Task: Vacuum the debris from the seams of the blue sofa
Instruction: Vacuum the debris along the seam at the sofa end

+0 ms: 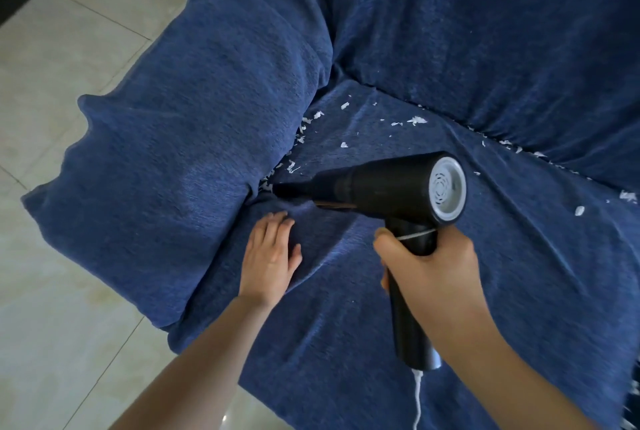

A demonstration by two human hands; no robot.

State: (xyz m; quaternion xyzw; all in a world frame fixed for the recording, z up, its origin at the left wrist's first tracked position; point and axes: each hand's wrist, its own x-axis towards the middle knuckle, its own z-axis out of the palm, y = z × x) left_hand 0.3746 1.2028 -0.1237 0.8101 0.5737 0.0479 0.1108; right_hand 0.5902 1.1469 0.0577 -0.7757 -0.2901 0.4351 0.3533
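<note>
The blue sofa [381, 291] fills most of the view, its seat covered in blue fabric. My right hand [433, 266] grips the handle of a black handheld vacuum [388, 183]. Its narrow nozzle points left into the seam between the seat and the left armrest [180, 152]. My left hand [270, 256] lies flat on the seat fabric just below the nozzle tip, fingers straight. White paper scraps [415, 120] lie scattered along the armrest seam and the backrest seam, with more at the right edge.
Pale tiled floor [69, 83] lies to the left of the sofa. A white cord [417, 402] hangs from the bottom of the vacuum handle. The backrest [485, 31] rises at the top right.
</note>
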